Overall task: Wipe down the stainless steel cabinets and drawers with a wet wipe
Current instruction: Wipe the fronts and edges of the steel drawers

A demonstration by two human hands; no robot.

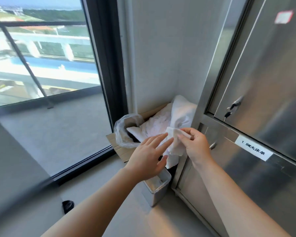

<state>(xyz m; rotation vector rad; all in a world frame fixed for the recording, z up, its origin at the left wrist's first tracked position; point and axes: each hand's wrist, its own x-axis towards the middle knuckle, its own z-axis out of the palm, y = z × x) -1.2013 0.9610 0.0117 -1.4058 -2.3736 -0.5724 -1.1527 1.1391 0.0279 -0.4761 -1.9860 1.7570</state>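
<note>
White and damp-looking, the wipe point(173, 144) hangs pinched in my right hand's point(196, 146) fingers, just left of the steel cabinet point(263, 82). My left hand point(148, 157) reaches for it, fingers spread. No wiping underway; I judge all remains.

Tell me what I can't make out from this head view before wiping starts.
- Bin contents: hidden by the left hand and the wipe.
- Cabinet: top and right side cut off by the frame edges.
- Red-bordered sticker: text blurred.
- Keys: too small for detail.
</note>
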